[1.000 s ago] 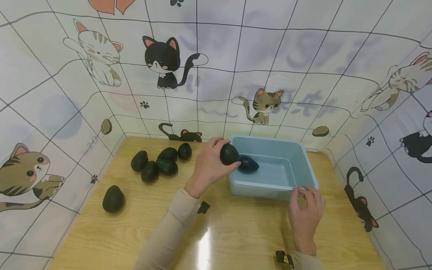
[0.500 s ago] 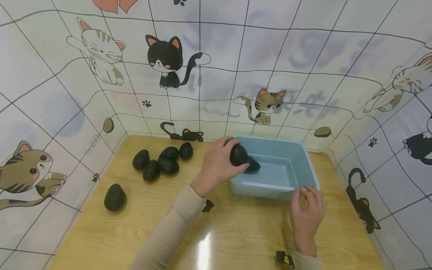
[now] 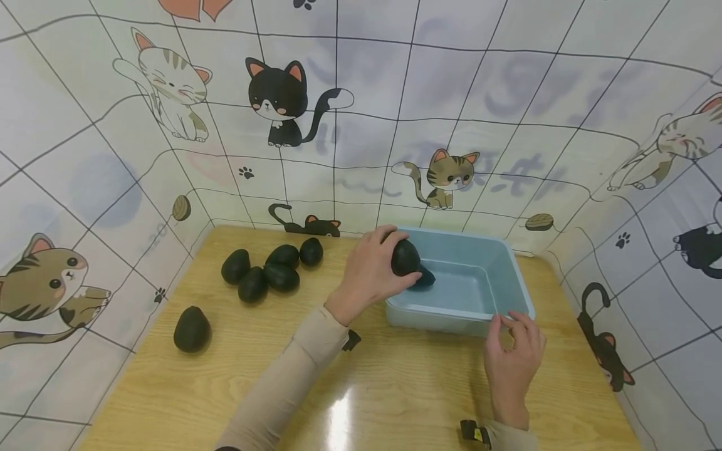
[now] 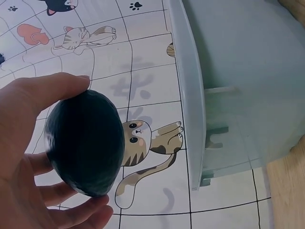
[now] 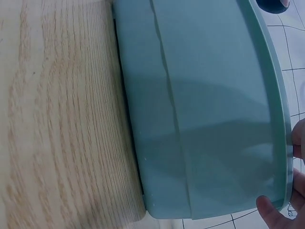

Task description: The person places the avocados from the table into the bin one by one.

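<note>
My left hand grips a dark green avocado over the left side of a light blue plastic bin. In the left wrist view, thumb and fingers curl around that avocado, which is clear of the bin wall. Partly hidden behind it, a second avocado lies inside the bin. The front right part of the bin's rim is pinched by my right hand. The right wrist view shows the thumb against the bin's outer wall, with fingers over the rim.
Several avocados lie grouped at the back left of the wooden table. One more avocado sits apart, nearer the left edge. Walls covered with cat-print sheeting enclose the back and both sides.
My left hand has carried its avocado rightward, from the bin's left edge to over its interior, covering more of the avocado inside. The right hand stays at the rim.
</note>
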The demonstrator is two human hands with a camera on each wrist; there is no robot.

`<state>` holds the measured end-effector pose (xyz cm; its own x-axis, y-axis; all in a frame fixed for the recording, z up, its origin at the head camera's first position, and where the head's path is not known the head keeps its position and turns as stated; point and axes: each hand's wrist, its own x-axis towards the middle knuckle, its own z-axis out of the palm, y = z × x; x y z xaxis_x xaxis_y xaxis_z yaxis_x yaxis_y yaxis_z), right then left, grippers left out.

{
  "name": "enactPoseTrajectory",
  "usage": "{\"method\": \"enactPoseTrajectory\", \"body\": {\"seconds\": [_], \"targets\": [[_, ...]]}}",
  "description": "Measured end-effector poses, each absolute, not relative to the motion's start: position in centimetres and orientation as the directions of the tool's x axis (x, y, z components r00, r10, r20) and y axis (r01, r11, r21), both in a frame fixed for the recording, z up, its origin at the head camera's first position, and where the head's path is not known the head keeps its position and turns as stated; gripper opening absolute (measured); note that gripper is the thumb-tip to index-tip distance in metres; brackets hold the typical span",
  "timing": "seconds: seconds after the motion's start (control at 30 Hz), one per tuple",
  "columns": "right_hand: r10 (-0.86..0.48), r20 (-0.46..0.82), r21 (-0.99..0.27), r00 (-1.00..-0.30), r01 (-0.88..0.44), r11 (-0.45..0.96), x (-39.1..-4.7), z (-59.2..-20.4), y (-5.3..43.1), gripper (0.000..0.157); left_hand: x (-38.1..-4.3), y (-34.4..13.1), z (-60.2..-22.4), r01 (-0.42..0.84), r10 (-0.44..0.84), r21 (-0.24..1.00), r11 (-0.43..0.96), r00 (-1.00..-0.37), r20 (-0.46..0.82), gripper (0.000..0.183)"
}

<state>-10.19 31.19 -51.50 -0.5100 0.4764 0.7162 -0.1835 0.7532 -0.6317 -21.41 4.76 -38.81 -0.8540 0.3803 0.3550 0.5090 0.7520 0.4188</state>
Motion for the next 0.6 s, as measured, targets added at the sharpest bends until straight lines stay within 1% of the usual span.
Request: {"method": "enactPoseTrajectory", "body": {"seconds": [0.6], "targets": [[0.469,0.736,-0.62,-0.488,-0.207,0.757,-10.2,-51.6,31.1,0.01,-21.7,6.1,-38.4,0.514,0.398,0.388,0.765,-0.851,0.344,0.075]]}}
